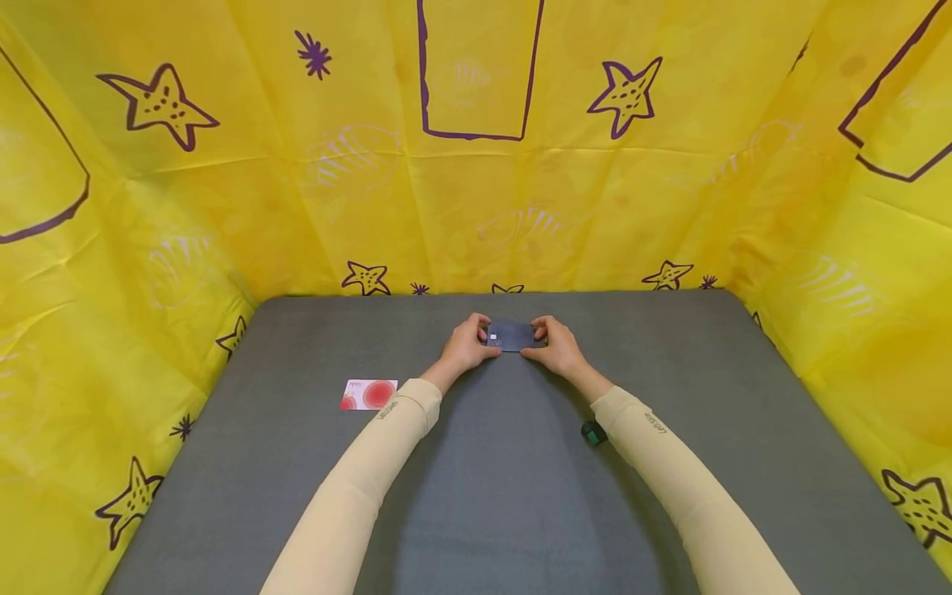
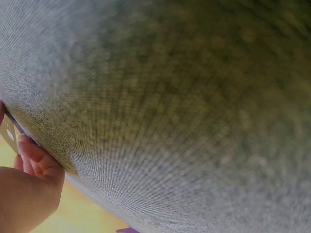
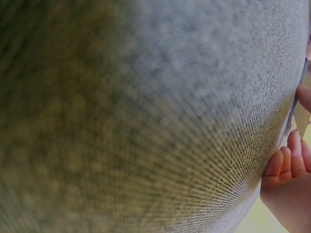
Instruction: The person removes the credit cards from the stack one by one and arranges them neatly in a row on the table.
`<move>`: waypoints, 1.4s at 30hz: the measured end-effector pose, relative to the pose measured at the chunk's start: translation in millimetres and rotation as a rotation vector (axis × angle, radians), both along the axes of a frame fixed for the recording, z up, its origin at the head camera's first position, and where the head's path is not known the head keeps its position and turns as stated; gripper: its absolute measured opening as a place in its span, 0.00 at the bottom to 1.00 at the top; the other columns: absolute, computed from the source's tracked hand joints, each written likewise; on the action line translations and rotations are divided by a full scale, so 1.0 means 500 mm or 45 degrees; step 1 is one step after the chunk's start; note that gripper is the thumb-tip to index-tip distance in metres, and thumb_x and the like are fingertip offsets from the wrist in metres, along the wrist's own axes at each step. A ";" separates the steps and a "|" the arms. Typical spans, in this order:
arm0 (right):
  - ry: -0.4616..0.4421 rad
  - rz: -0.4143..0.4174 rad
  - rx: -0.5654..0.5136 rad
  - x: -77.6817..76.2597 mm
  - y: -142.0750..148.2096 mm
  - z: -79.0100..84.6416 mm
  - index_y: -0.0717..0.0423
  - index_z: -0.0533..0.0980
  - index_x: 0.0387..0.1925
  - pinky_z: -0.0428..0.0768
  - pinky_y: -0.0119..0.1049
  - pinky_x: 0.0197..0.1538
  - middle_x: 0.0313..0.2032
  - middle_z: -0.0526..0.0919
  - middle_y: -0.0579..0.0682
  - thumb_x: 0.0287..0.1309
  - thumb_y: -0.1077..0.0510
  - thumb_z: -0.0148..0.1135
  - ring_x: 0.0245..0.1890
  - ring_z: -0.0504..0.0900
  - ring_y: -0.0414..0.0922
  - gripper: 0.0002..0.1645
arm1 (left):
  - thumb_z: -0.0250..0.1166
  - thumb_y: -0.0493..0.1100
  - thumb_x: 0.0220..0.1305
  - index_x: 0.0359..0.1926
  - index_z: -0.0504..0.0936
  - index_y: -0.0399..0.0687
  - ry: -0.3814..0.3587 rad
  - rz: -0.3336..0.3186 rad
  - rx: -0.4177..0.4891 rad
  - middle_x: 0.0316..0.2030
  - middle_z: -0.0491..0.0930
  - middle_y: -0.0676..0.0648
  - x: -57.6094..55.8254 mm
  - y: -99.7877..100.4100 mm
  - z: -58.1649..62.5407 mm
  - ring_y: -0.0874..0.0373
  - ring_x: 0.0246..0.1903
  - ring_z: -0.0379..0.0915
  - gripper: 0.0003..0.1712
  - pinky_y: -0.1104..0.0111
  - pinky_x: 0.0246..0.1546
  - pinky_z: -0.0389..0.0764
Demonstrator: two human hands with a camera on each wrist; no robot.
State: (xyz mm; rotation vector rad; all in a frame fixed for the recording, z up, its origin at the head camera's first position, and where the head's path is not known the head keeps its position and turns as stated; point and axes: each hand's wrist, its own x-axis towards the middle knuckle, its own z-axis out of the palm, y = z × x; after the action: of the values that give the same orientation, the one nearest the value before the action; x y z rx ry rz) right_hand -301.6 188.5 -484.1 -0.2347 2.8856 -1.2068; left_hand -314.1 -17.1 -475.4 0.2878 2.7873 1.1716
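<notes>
A dark blue card [image 1: 511, 336] with a small pale square at its left end is held level near the far edge of the table, between both hands. My left hand [image 1: 465, 345] pinches its left end, thumb on the near side and fingers at the far side. At the right end, my right hand [image 1: 559, 348] pinches it in the same way. In the left wrist view the left hand [image 2: 34, 187] shows at the lower left beside the card's thin edge. The right wrist view has the right hand [image 3: 289, 179] at its right border, the card partly cut off.
A white card with red circles [image 1: 368, 395] lies flat on the grey table [image 1: 506, 496], beside the left sleeve. A small black object with a green face [image 1: 592, 433] shows at the right sleeve's cuff. Yellow patterned cloth [image 1: 476, 207] surrounds the table's back and sides.
</notes>
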 end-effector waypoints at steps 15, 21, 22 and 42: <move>0.029 0.007 -0.032 0.014 -0.011 0.005 0.64 0.67 0.56 0.67 0.42 0.45 0.39 0.77 0.56 0.51 0.61 0.74 0.37 0.70 0.51 0.34 | 0.75 0.39 0.53 0.57 0.69 0.43 0.035 -0.010 0.028 0.33 0.73 0.47 0.008 -0.003 0.000 0.52 0.33 0.69 0.33 0.61 0.41 0.71; 0.049 0.020 -0.042 0.021 -0.014 0.006 0.65 0.67 0.56 0.68 0.42 0.44 0.38 0.76 0.56 0.49 0.62 0.74 0.36 0.70 0.50 0.34 | 0.75 0.36 0.53 0.58 0.69 0.40 0.061 -0.047 0.042 0.33 0.73 0.47 0.016 -0.012 0.001 0.53 0.32 0.68 0.33 0.62 0.42 0.71; 0.053 0.023 -0.042 0.022 -0.014 0.006 0.65 0.67 0.56 0.68 0.42 0.44 0.38 0.76 0.56 0.49 0.62 0.74 0.36 0.70 0.50 0.34 | 0.75 0.36 0.52 0.57 0.69 0.40 0.068 -0.056 0.037 0.33 0.73 0.47 0.018 -0.014 0.001 0.54 0.32 0.68 0.33 0.62 0.41 0.71; 0.051 0.166 -0.057 0.084 -0.032 0.007 0.62 0.71 0.55 0.68 0.39 0.43 0.38 0.79 0.53 0.47 0.61 0.76 0.37 0.71 0.48 0.34 | 0.77 0.38 0.49 0.54 0.73 0.41 0.097 -0.141 0.029 0.32 0.78 0.48 0.085 -0.082 0.007 0.60 0.25 0.68 0.32 0.69 0.31 0.71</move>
State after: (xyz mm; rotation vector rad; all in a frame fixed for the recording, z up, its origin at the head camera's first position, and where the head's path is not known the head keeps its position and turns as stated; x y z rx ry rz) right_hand -259.6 172.7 -480.5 -0.4451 2.8268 -1.2595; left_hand -271.4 -58.2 -471.9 0.4915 2.7826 1.1914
